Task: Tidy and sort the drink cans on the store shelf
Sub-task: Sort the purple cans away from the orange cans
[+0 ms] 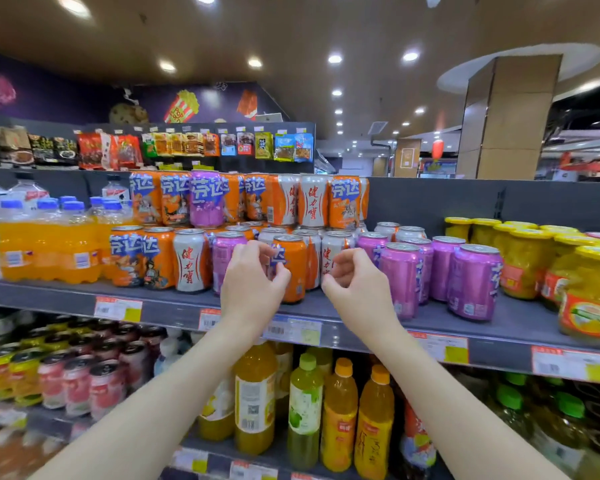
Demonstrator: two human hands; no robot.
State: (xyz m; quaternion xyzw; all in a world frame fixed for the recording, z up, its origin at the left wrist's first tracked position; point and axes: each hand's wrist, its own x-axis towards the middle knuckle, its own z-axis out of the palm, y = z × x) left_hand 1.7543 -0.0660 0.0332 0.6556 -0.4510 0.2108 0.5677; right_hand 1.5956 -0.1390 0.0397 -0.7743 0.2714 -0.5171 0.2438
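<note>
Mixed drink cans stand two layers high on the grey middle shelf (174,299). In the front row are orange cans (127,258), a white-and-orange can (191,261), and purple cans (400,278) to the right. My left hand (253,282) hovers with its fingers curled in, just in front of an orange can (291,268) and a purple can (222,261). It grips nothing. My right hand (355,282) is also loosely curled with nothing in it, in front of a white can (333,254). The upper layer (312,200) mixes orange, purple and white cans.
Orange soda bottles (45,247) fill the shelf's left end, and yellow-lidded fruit jars (527,261) its right end. Juice bottles (338,410) and more cans (77,382) sit on the shelf below. Snack packets (187,143) hang above. A pillar (510,116) stands at the back right.
</note>
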